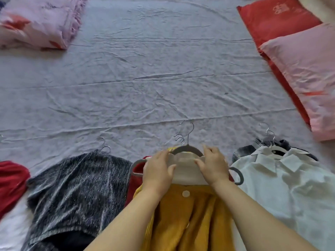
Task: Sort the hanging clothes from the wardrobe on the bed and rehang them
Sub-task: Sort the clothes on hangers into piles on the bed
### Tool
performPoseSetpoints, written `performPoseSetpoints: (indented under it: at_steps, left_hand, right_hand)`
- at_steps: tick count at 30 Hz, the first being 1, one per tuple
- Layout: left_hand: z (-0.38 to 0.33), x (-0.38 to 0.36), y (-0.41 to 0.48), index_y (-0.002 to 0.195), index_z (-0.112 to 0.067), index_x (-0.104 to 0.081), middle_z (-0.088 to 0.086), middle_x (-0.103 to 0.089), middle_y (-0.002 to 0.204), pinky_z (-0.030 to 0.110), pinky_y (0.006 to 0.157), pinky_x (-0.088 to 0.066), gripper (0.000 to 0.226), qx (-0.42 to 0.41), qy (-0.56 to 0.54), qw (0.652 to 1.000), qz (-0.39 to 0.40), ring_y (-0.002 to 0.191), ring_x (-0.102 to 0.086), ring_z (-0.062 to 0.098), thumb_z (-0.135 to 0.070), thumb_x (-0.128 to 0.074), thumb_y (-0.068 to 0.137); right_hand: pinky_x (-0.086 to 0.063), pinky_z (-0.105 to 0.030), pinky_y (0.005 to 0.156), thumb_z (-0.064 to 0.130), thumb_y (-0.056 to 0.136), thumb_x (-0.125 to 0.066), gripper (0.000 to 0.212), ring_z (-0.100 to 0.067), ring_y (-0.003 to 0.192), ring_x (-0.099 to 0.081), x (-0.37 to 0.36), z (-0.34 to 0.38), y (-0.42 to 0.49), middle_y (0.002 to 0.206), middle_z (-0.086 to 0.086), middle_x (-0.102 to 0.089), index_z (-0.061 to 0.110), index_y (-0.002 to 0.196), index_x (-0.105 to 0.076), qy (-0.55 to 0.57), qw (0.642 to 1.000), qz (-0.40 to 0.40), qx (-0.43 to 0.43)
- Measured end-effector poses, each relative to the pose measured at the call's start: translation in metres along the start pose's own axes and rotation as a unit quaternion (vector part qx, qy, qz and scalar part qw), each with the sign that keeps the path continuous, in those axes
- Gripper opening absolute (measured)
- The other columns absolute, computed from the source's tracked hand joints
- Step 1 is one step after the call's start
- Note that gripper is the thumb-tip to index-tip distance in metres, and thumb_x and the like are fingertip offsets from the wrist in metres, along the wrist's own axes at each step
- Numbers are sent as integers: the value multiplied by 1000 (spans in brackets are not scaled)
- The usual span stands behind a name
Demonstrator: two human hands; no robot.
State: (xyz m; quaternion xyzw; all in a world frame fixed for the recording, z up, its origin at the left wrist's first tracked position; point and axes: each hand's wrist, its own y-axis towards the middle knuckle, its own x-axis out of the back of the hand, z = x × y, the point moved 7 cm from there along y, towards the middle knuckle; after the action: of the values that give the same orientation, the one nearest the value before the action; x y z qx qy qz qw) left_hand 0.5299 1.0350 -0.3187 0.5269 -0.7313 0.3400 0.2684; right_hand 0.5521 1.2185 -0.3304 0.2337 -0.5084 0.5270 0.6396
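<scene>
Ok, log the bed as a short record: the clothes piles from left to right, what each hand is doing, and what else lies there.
surface: grey sheet
piles, left to right: red garment; grey marled knit; mustard garment; white shirt
mustard garment: has a white collar, on a grey hanger
left hand: rests on the collar, fingers relaxed
right hand: rests on the collar, fingers relaxed
far left: folded floral quilt
far right: pink pillow overlapping red pillow

Bare sheet (145,78) ahead; pillows (299,60) crowd right.
</scene>
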Motion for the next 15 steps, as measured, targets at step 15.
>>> performPoseSetpoints:
  at_steps: [15]
  left_hand:
    - [63, 40, -32, 133, -20, -44, -3, -46, 133, 34, 102, -34, 45, 69, 46, 996, 14, 124, -41, 15, -28, -53, 90]
  right_hand:
    - [-41, -30, 100, 33, 88, -60, 41, -13, 119, -46, -56, 54, -31, 127, 3, -52, 20, 126, -52, 80, 990, 104, 54]
